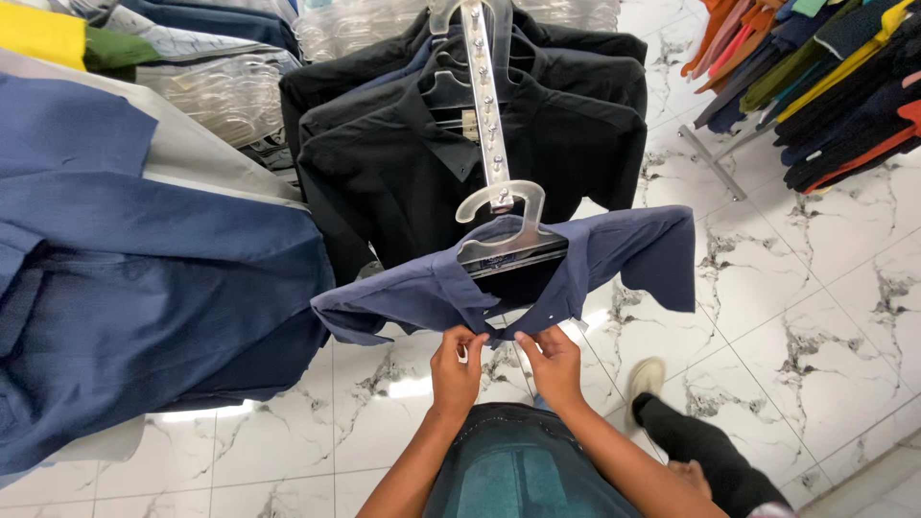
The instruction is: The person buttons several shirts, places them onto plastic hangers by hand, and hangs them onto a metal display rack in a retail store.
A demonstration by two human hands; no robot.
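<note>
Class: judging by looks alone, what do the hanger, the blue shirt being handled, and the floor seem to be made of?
Hanger: clear plastic, translucent and glossy. Blue shirt: woven cloth, probably cotton, matte with soft folds. Floor: polished marble-look tile, white with grey veins and grout lines.

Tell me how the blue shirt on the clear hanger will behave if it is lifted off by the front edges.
The blue shirt is probably floppy: its sleeves droop off the clear hanger. It looks light, since thin plastic carries it. Pulled by the front edges, where both hands pinch it, it may slide off the hanger.
</note>
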